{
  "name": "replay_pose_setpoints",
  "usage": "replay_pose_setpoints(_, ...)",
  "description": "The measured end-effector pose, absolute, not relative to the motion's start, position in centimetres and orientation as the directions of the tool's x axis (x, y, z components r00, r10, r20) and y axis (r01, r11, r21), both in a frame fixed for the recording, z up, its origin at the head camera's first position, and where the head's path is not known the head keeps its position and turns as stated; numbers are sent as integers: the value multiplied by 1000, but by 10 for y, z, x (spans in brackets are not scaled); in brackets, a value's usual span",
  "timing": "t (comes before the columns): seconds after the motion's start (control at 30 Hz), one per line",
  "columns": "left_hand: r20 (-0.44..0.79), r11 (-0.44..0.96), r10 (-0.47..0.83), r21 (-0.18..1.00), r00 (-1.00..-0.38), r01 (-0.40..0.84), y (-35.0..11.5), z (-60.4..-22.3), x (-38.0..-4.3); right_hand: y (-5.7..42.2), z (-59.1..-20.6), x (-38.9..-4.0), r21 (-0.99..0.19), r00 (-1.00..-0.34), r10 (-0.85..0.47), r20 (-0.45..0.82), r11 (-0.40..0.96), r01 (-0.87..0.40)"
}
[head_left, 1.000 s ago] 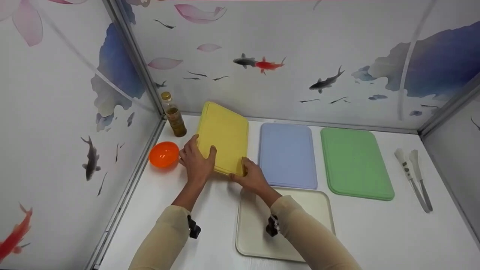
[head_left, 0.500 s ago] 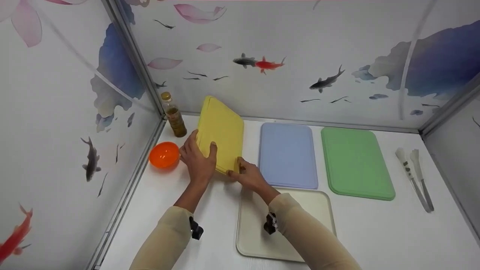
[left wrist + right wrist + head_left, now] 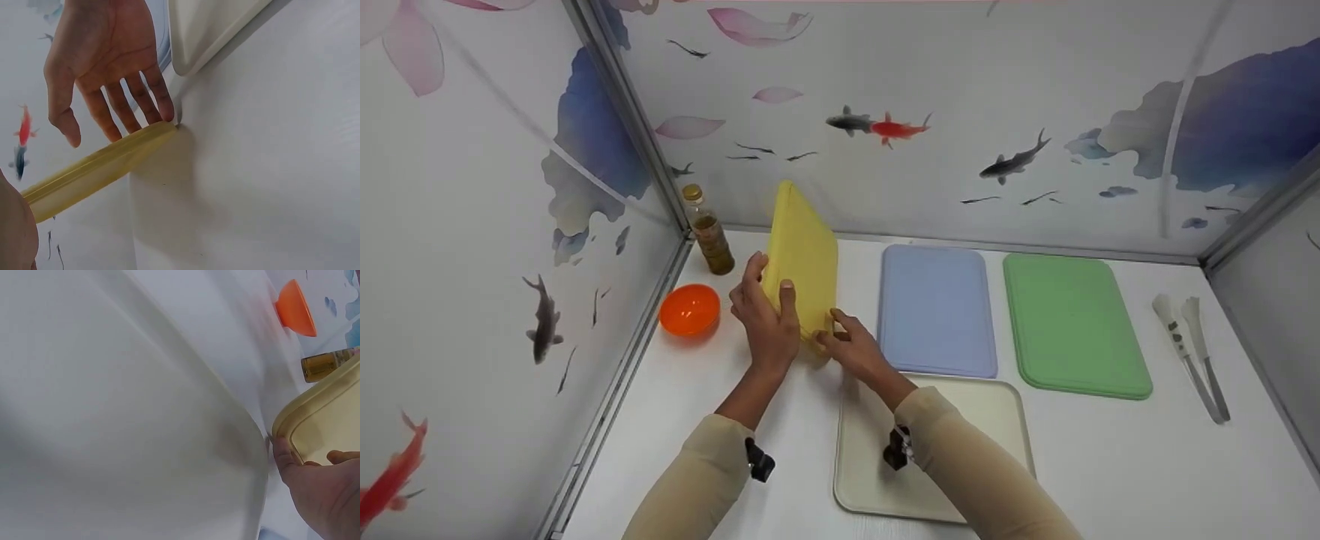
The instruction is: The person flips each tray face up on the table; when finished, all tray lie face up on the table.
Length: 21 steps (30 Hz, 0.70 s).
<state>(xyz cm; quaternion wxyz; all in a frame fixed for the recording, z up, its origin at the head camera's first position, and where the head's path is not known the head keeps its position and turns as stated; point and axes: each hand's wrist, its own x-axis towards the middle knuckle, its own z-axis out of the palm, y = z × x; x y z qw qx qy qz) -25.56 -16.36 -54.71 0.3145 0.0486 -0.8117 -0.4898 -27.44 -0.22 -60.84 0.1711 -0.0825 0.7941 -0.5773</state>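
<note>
A yellow cutting board (image 3: 812,262) is tipped up steeply, its lower edge close to the white table. My left hand (image 3: 769,322) grips its left side, thumb on the face towards me and fingers round the edge. At the near lower corner, my right hand (image 3: 856,346) touches the board. The left wrist view shows straight, spread fingers of the right hand (image 3: 115,62) meeting the board (image 3: 101,171), with the thumb standing apart. In the right wrist view, one finger of the right hand (image 3: 326,495) lies along the board's rim (image 3: 304,405).
An orange bowl (image 3: 690,310) and an oil bottle (image 3: 710,240) stand left of the board. To the right lie a blue cutting board (image 3: 936,311), a green cutting board (image 3: 1076,326) and tongs (image 3: 1192,356). A cream tray (image 3: 945,480) sits under the right forearm.
The yellow board has been turned steeper, nearly edge-on to the head view. Both hands have shifted slightly with it, the left one to the right. The other things have stayed put.
</note>
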Motion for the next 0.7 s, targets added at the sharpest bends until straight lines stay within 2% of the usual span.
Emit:
replay_pose_setpoints(0.17,446,458,-363,850,-818,260,-157,-542,-252,-3,-607,-273,-961,-919,-353,-175,265,81)
replay_pose_setpoints(0.4,425,374,-325,878,-845,298,-149,-538,-252,-1,-597,-274,-945,-922,-358,-144,326,21)
replay_pose_setpoints(0.7,448,345,-271,871,-852,349,-143,-535,-252,-10,-551,-283,-936,-928,-371,-12,330,-120)
